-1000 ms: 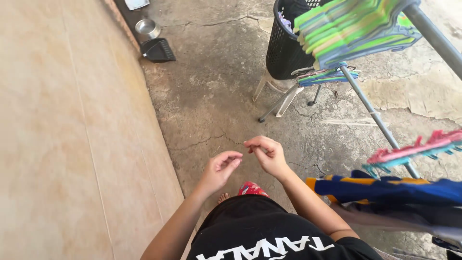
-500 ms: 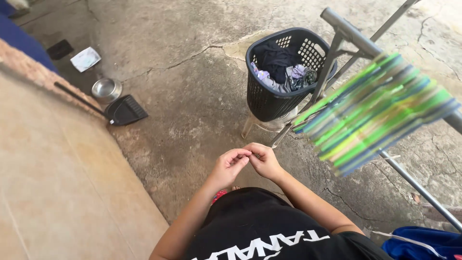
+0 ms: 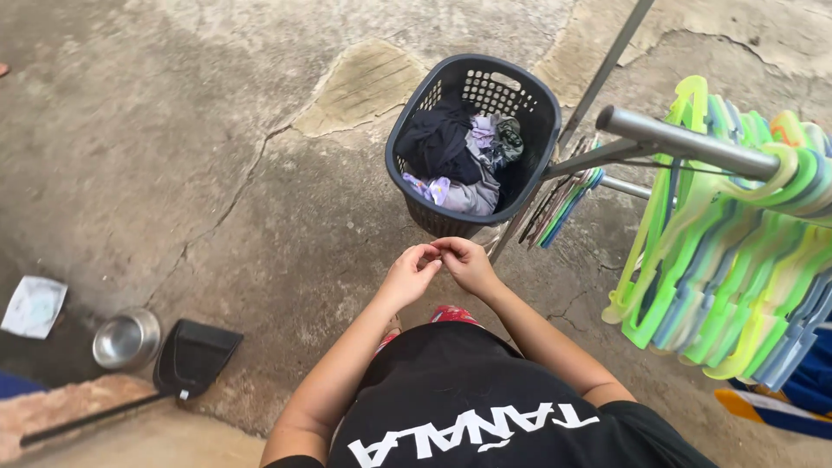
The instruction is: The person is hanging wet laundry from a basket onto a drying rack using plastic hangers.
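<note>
My left hand [image 3: 409,274] and my right hand [image 3: 468,263] meet in front of my waist, their fingertips pinched together. Nothing can be made out between the fingers. Just beyond them stands a dark plastic laundry basket [image 3: 472,62] holding crumpled clothes [image 3: 452,149] in dark, grey and lilac. It sits on cracked concrete, about a hand's length from my fingers. I wear a black shirt with white lettering.
A grey metal rack bar [image 3: 685,143] on the right carries several green, yellow and blue plastic hangers [image 3: 728,286]. A black dustpan [image 3: 192,355], a steel bowl [image 3: 126,338] and a white packet [image 3: 33,305] lie at the lower left. A red slipper [image 3: 451,314] shows below my hands.
The view has swung left and down, so the basket now sits straight ahead and the hangers hang at the right. My hands, slightly apart a second ago, have come together at the fingertips.
</note>
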